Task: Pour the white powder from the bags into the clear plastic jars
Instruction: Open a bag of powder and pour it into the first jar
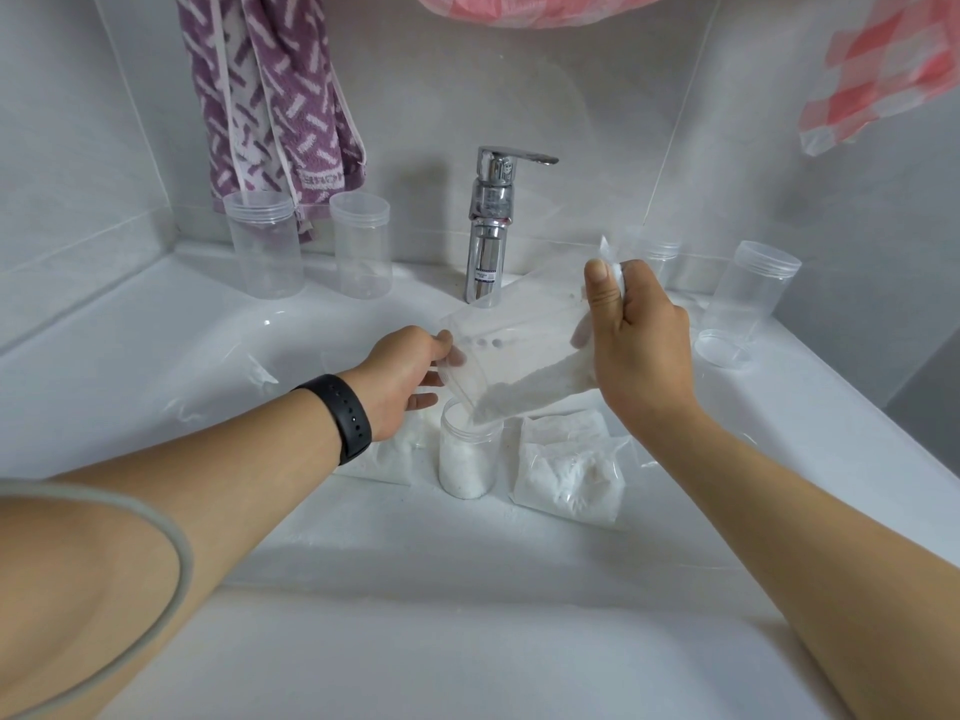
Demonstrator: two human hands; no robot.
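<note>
Far to the left of the left hand [402, 371] and beyond it, two clear plastic jars [265, 244] stood upright side by side on the sink ledge [130, 324], in front of a hanging purple patterned towel [270, 96]; both looked empty and had their mouths open. The left hand, with a black band [345, 418] on its wrist, pinched the lower left edge of the clear bag [514, 350] between thumb and fingertips, near the bag's open mouth. Just under that hand's wrist lay a flat bag of white powder [392, 457] on the basin floor. Below and between the two hands stood the filling jar [470, 454], upright, clear, and already mostly full of grainy white powder; the mouth of the held bag dipped into its rim. The held bag was tilted, its high end to the right, and the white powder inside had slid toward the low end over the jar. Behind the bag rose a chrome tap [491, 226]. Just below the right hand [636, 335] lay another powder bag [569, 470], crumpled and partly full. The right hand gripped the raised corner of the held bag, thumb on the near side and fingers curled round the far side. To the right of that hand, a tilted empty jar [753, 288] leaned on the ledge, with a round clear lid [722, 348] lying just in front of it.
</note>
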